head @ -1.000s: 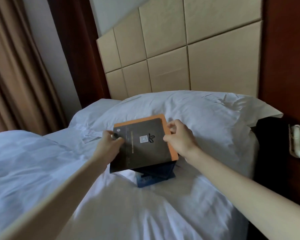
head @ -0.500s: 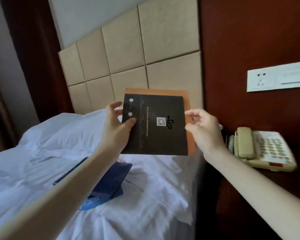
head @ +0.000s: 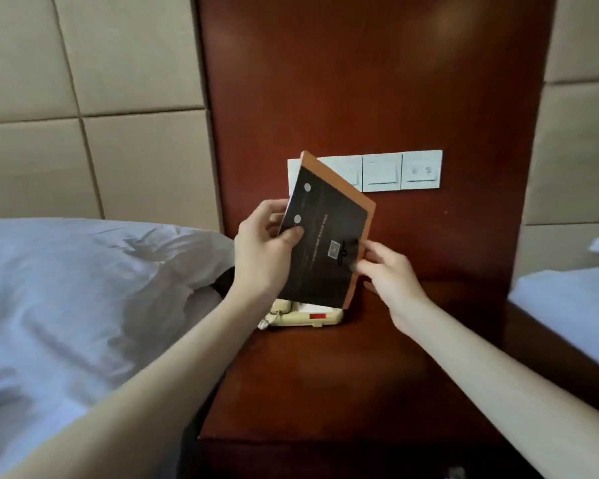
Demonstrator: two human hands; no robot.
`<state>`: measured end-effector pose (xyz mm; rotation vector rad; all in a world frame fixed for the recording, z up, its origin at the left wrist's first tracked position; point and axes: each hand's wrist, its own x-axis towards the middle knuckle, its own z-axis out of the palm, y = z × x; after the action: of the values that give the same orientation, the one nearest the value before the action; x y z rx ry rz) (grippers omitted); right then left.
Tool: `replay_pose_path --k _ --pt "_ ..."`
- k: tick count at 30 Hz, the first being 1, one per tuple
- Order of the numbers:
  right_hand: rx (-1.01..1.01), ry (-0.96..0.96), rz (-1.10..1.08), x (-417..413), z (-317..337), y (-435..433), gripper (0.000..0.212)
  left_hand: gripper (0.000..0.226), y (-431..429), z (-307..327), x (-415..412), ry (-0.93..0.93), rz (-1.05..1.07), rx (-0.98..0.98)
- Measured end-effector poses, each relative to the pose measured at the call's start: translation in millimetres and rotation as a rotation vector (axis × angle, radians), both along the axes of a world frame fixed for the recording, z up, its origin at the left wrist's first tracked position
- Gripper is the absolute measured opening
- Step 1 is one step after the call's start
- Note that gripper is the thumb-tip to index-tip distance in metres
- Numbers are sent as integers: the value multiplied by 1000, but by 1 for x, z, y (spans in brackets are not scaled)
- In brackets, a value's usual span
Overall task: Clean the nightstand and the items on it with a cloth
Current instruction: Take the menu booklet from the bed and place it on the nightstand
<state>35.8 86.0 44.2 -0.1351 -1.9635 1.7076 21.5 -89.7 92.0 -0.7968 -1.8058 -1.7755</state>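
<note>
A black folder with an orange backing (head: 329, 243) is held tilted above the back of the dark red wooden nightstand (head: 343, 382). My left hand (head: 265, 252) grips its left edge, thumb on the black cover. My right hand (head: 391, 278) pinches the folder's lower right edge with its fingertips. Below the folder sits a cream telephone (head: 305, 314), mostly hidden by it. No cloth is in view.
A white pillow and bedding (head: 83, 299) lie to the left of the nightstand. A second bed's white sheet (head: 567, 305) is on the right. A white switch and socket panel (head: 395, 172) is on the wooden wall panel behind.
The folder was lifted off the bed and carried right, over the nightstand and telephone. It now tilts clockwise. The view has swung right; the blue item on the bed is out of sight.
</note>
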Motion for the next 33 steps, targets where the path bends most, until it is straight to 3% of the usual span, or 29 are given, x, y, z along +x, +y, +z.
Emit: replay_pose_path --k 3,7,10,14,18,19,24,29,33 --pt "-67 -4 52 13 4 38 33 30 48 -8 2 55 -50 -52" --pt "-440 40 124 32 15 86 26 28 101 -23 7 245 -30 -229" --pt "-684 38 164 44 18 123 39 29 133 -41 6 373 -11 -354" --pt "-749 -10 185 55 6 159 58 30 168 -64 1 427 -37 -516" --pt "-807 31 95 63 -14 179 9 36 194 -80 -5 379 -107 -704" --pt "-801 31 45 64 -19 185 7 39 199 -85 -6 368 -123 -771" --pt "-584 -50 -191 62 -39 216 36 38 215 -109 -14 286 -102 -963" --pt "-385 -197 -449 43 -57 248 25 34 221 -122 -30 183 44 -981" --pt "-102 -385 -549 30 -69 267 22 40 230 -130 -43 26 31 -964"
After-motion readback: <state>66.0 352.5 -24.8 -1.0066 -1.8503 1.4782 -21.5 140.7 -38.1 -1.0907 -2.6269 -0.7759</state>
